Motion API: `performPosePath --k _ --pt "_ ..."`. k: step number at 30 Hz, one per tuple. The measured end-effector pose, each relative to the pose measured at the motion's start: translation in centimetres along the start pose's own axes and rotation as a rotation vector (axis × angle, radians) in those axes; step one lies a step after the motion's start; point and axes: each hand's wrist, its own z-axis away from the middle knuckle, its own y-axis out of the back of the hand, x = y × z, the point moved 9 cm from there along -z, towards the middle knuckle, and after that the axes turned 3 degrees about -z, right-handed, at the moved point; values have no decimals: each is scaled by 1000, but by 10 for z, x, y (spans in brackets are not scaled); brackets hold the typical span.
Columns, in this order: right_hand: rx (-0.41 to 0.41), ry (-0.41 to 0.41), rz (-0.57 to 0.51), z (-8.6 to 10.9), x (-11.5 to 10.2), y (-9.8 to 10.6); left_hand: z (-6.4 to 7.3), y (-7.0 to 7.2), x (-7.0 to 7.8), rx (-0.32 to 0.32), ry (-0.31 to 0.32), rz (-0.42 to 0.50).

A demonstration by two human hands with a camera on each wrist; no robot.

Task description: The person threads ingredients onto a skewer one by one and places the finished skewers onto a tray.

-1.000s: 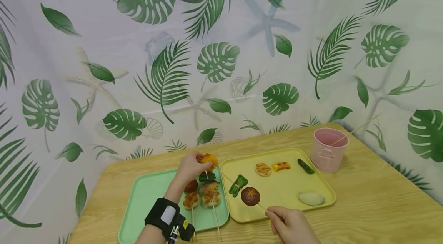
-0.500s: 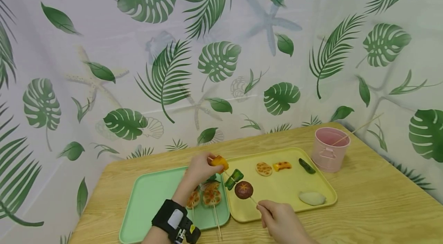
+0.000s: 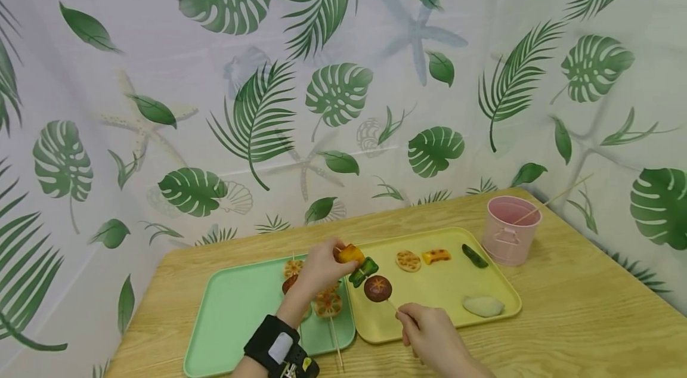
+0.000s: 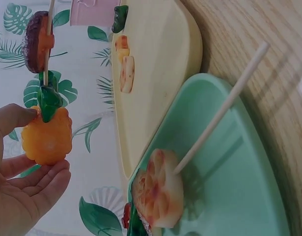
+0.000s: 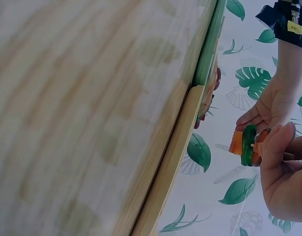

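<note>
Head view: left hand (image 3: 324, 267) had the yellow block (image 3: 351, 254) pinched at the far-left end of the row. Green pepper piece (image 3: 364, 272) and mushroom cap (image 3: 378, 288) followed along the skewer (image 3: 392, 305) toward near right. Right hand (image 3: 432, 327) gripped the skewer's bare near end. 2 hands, 2 ends: likely so 1 steadied the stick while the other controlled the block. The 3 pieces were held up over the left part of the yellow tray (image 3: 424, 294), close to the green tray (image 3: 236, 300); probably a spot handy to both. Loaded skewers lay on the green tray, partly hidden by the left arm; 1 plain end poked past the near rim, presumably as a handle. Yellow tray: lotus slice (image 3: 408, 261), yellow strip (image 3: 436, 256), dark green piece (image 3: 474, 256) far side, pale piece (image 3: 483, 306) near right. Spaced apart, so likely easy to grab singly. Pink bucket (image 3: 510, 241), far right, kept 1 thin stick (image 3: 558, 196) leaning upright-ish.

Left wrist view: thumb and fingers on opposite sides of the block, pepper against it. Grip looked meant to stop it twisting. Couldn't tell if the skewer went right through.

Right wrist view: right hand's thumb and fingers clamped together, overlapping the mushroom cap; skewer mostly hidden there.
</note>
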Motion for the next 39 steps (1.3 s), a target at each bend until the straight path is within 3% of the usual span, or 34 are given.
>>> performPosePath --k 8,13,17,22,27,34,39 --pt "-50 -59 -57 1 10 -2 -3 -7 5 7 -23 -44" --pt "-10 -98 -142 4 20 7 -5 -14 12 -2 -31 -26" --pt "31 -126 -269 8 29 19 -7 -20 19 -2 -45 -15" --pt "107 -190 -400 14 43 38 -11 -27 34 10 -94 8" --pt "177 -190 -398 22 51 60 -13 -34 53 37 -181 47" --pt "313 -292 -303 44 66 98 -13 -56 77 10 -239 83" --pt "383 -295 -245 61 72 126 -11 -90 94 -73 -318 -50"
